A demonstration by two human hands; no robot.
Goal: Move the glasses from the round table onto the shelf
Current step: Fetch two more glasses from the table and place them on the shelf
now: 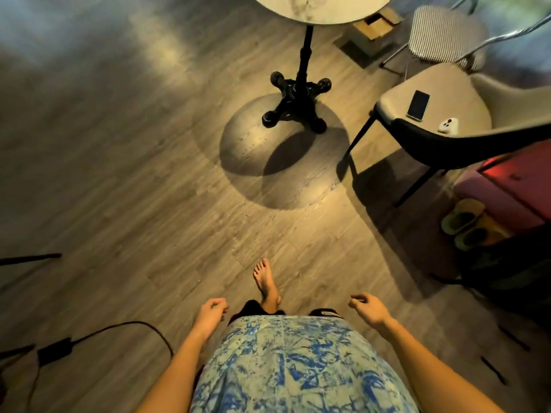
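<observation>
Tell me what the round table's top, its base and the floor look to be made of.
Round table top: likely marble or a marble-look slab, pale with grey veining and a soft sheen. Table base: seemingly cast metal, painted black, with a slim column and four knobbed feet. Floor: wood-look planks, grey-brown with visible grain and seams; real wood or laminate, unclear.

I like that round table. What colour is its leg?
Black leg, seen best in the head view.

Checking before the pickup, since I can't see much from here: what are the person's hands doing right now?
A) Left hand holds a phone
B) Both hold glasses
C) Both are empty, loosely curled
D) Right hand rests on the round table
C: the left hand and right hand hang empty, short of the round table.
</observation>
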